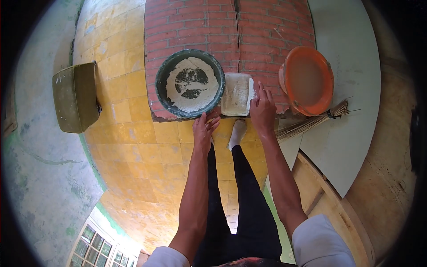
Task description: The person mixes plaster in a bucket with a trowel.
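A dark green basin (160, 84) holds white flour-like powder (202, 99), heaped in a ring with the basin's bottom showing through. My left hand (205, 130) is at its near rim, fingers apart, fingertips right at the edge. Beside the basin stands a white rectangular tub (223, 91) with pale, whitish contents. My right hand (264, 109) is at the tub's right side, thumb and fingers closed at its white edge.
The basin and tub rest on a brick-patterned surface (195, 29). To the right are an orange bucket (330, 75) with cloudy liquid and a stick broom (311, 122). An olive box-shaped object (73, 100) stands at left on the yellow tiled floor (129, 147).
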The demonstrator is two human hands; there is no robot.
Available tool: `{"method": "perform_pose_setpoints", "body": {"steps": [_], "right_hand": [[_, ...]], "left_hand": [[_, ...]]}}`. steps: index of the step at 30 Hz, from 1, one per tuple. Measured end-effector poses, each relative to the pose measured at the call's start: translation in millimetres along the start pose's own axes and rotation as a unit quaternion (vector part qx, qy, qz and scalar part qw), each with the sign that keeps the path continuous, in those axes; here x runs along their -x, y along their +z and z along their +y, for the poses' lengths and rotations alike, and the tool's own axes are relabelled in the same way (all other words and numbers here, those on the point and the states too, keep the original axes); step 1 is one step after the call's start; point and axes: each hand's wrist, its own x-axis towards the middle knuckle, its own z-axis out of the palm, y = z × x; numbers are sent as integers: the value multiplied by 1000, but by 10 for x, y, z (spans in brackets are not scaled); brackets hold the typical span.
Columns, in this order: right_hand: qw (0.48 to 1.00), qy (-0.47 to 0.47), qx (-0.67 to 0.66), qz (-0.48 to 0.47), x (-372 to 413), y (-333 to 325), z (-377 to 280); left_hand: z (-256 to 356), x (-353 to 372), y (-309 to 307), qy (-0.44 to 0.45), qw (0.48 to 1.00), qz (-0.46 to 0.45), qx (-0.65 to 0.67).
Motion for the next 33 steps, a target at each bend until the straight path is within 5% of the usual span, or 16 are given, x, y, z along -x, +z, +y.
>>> {"method": "perform_pose_setpoints", "body": {"steps": [13,16,20,25,33], "right_hand": [[1000,24,6,3,5,-19,-148],[998,-13,24,50,-106,-138,-294],[995,-48,-83,-18,-299,-218,-616],[981,-131,-121,-75,-433,255,-1101],[978,-198,48,-34,-719,1009,-1536]], "left_hand": [[17,-22,-100,9,1000,-6,27],[67,29,-146,35,999,23,27],[183,5,-176,85,990,92,67],[280,-23,-233,137,984,94,64],[295,-42,-257,142,986,79,30]]}}
